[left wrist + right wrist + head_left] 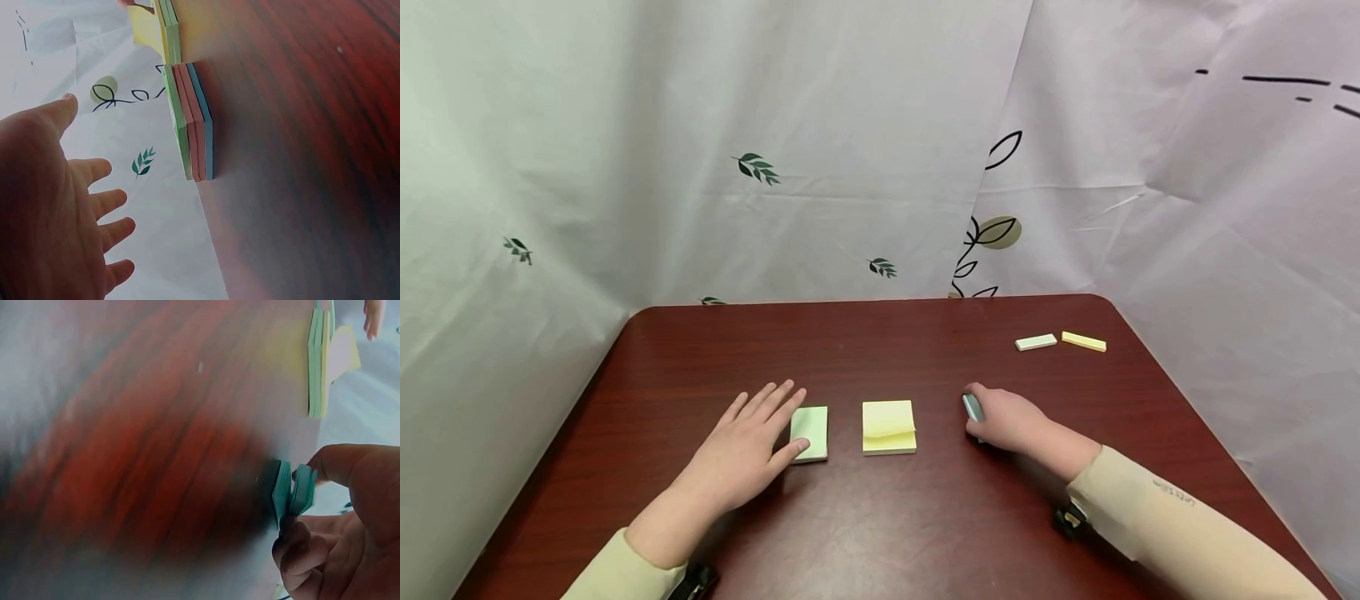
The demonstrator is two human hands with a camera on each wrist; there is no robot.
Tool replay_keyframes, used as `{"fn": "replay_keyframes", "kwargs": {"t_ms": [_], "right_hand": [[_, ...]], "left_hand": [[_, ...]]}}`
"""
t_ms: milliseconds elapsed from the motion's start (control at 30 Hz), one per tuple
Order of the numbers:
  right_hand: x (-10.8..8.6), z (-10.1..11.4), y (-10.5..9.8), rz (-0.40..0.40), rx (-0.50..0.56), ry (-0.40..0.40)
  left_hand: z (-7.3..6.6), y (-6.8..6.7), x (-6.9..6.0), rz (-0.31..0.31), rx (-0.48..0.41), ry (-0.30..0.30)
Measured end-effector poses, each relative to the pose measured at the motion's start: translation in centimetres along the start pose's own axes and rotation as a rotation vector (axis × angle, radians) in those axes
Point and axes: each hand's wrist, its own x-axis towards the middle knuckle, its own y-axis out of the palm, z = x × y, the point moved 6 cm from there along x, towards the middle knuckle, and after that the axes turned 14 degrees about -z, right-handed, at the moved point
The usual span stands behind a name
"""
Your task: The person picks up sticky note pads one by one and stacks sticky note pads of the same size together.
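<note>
My left hand (741, 454) is spread palm down, just above and beside a stack of sticky note pads (810, 427). In the left wrist view that stack (187, 125) shows green on top, pinkish red in the middle and blue at the bottom, and the fingers stand apart from it. A stack with a yellow sticky note pad (887, 415) on top sits in the middle, its top sheet lifting. My right hand (1011, 417) pinches a narrow teal sticky note pad (304, 489) between thumb and fingers. Another teal pad (281, 492) lies right beneath it.
Two thin strip pads, one pale green (1036, 342) and one yellow (1084, 342), lie at the back right of the dark red-brown table (865, 533). A white patterned curtain (850, 150) hangs behind the table and along its sides.
</note>
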Motion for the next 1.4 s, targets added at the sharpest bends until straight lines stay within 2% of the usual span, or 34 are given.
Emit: {"fn": "replay_keyframes", "kwargs": {"t_ms": [433,1033,1233,1400], "right_hand": [[-0.4,0.6,0.4,-0.021,0.004,0.046],[-0.4,0.8,0.8,-0.011,-0.015,0.047],[-0.5,0.7,0.5,-0.008,-0.005,0.046],[-0.4,0.5,-0.4,-0.040,-0.002,0.009]], "left_hand": [[-0.2,0.0,-0.1,0.011,-0.004,-0.002],[-0.3,0.0,-0.1,0.006,-0.001,-0.005],[-0.3,0.0,-0.2,0.005,-0.002,-0.007],[-0.3,0.0,-0.1,0.008,-0.002,-0.006]]}}
